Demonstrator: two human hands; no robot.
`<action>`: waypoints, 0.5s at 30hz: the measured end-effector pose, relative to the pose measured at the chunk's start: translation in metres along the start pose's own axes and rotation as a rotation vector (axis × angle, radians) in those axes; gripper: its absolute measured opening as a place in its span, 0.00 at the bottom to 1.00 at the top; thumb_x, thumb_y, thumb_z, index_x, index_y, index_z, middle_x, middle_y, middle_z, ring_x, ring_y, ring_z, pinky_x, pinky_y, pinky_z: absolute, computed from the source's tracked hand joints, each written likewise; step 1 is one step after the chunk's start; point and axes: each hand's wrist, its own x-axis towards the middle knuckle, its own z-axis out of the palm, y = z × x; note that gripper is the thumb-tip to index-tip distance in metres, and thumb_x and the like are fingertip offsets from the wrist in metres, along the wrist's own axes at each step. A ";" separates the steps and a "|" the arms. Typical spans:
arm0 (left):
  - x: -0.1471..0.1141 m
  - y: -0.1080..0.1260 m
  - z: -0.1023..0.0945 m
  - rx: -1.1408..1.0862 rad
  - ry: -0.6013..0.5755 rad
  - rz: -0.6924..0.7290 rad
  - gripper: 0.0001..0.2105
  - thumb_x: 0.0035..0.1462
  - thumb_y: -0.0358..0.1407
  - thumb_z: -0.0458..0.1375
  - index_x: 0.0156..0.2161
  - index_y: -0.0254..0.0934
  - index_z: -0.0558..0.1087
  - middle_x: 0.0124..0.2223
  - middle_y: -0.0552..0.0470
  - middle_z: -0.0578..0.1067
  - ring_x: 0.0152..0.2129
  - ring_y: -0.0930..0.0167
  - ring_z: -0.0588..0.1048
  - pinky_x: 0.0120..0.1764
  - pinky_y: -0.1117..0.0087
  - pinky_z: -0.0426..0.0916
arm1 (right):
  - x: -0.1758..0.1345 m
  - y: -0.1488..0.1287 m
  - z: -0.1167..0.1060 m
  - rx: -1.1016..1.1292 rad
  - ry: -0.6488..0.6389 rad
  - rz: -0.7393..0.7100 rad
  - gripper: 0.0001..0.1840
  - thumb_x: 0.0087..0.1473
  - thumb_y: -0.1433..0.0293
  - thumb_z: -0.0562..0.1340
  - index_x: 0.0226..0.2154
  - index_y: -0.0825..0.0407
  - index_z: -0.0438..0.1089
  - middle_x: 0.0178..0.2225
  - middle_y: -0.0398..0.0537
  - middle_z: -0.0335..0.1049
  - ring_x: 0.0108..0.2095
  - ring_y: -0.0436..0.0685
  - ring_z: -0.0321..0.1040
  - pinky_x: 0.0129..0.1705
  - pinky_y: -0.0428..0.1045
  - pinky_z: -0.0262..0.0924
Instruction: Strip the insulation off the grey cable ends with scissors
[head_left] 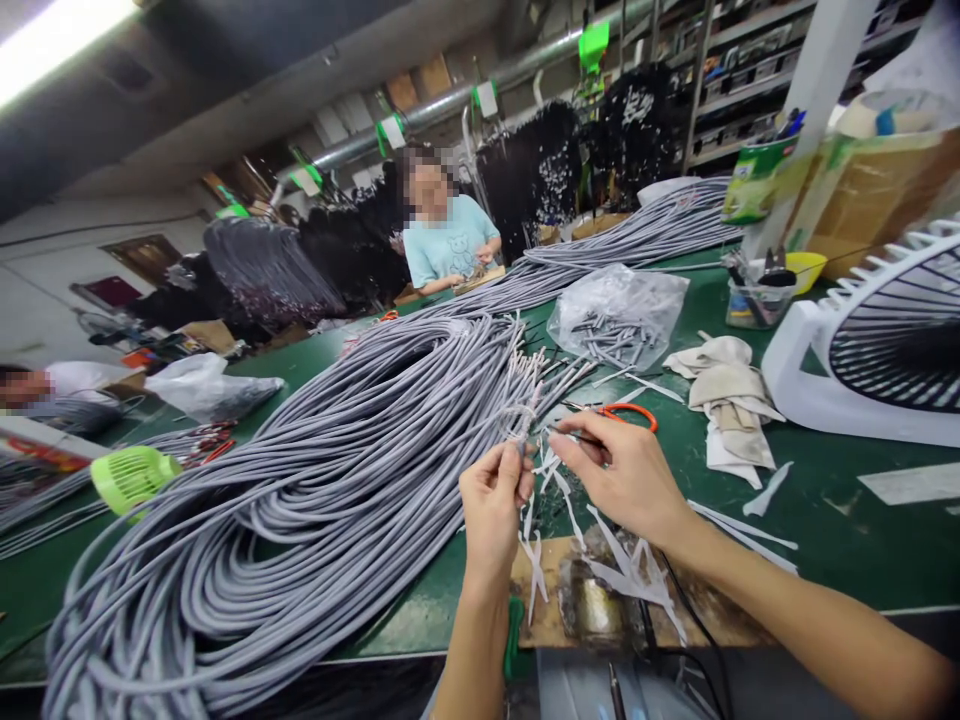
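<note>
My left hand (491, 505) is closed on the end of a grey cable, with thin pale wires (517, 415) fanning out above the fingertips. Just to its right, my right hand (630, 480) is pinched, and a thin dark piece shows at its fingertips; I cannot make out what it is. A big coil of grey cables (300, 480) lies to the left, its stripped ends (536, 370) bunched beyond my hands. Orange-handled scissors (634, 412) lie partly hidden behind my right hand. White strips (619, 565) hang below, over a wooden board (544, 600).
A clear bag of grey cable pieces (619, 315) sits beyond my hands on the green table (825, 520). On the right are a white fan (795, 370), cloth gloves (724, 395) and a tub of tools (761, 300). A person in light blue (450, 245) works across the table.
</note>
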 end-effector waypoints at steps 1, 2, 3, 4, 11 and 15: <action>0.000 0.001 0.000 -0.022 0.000 -0.013 0.11 0.52 0.39 0.57 0.28 0.31 0.72 0.22 0.55 0.65 0.13 0.84 0.56 0.15 0.80 0.46 | -0.001 -0.001 0.000 -0.023 -0.023 -0.032 0.12 0.54 0.63 0.55 0.29 0.52 0.69 0.21 0.42 0.65 0.22 0.48 0.58 0.26 0.45 0.50; 0.000 0.001 0.000 -0.036 -0.005 -0.025 0.11 0.52 0.39 0.57 0.28 0.30 0.72 0.22 0.55 0.65 0.12 0.85 0.55 0.15 0.80 0.45 | -0.002 -0.001 0.001 -0.032 -0.048 -0.060 0.13 0.55 0.64 0.53 0.28 0.52 0.69 0.23 0.43 0.66 0.23 0.49 0.59 0.28 0.45 0.50; -0.001 0.002 0.000 -0.045 -0.013 -0.033 0.11 0.52 0.38 0.57 0.28 0.30 0.72 0.22 0.55 0.65 0.12 0.85 0.55 0.15 0.80 0.45 | -0.003 -0.002 0.002 -0.032 -0.067 -0.080 0.13 0.56 0.66 0.53 0.27 0.52 0.69 0.24 0.43 0.67 0.24 0.49 0.60 0.28 0.45 0.50; -0.001 0.003 0.000 -0.051 -0.023 -0.036 0.11 0.52 0.38 0.57 0.28 0.30 0.72 0.22 0.56 0.64 0.12 0.85 0.54 0.15 0.80 0.44 | -0.004 -0.002 0.003 -0.029 -0.080 -0.091 0.13 0.56 0.66 0.52 0.27 0.52 0.69 0.24 0.43 0.67 0.25 0.49 0.60 0.29 0.45 0.50; -0.003 0.004 0.002 -0.034 -0.106 -0.052 0.11 0.54 0.37 0.55 0.26 0.30 0.70 0.20 0.57 0.61 0.12 0.85 0.53 0.15 0.80 0.44 | -0.004 -0.001 0.005 0.039 -0.074 -0.078 0.14 0.56 0.67 0.53 0.25 0.54 0.69 0.21 0.42 0.65 0.22 0.47 0.57 0.26 0.44 0.48; -0.003 0.005 0.001 -0.054 -0.142 -0.077 0.13 0.54 0.38 0.55 0.23 0.30 0.68 0.20 0.58 0.59 0.11 0.85 0.52 0.15 0.80 0.43 | -0.002 0.001 0.007 0.191 -0.110 -0.038 0.17 0.55 0.66 0.53 0.20 0.55 0.66 0.17 0.41 0.59 0.19 0.46 0.51 0.22 0.44 0.45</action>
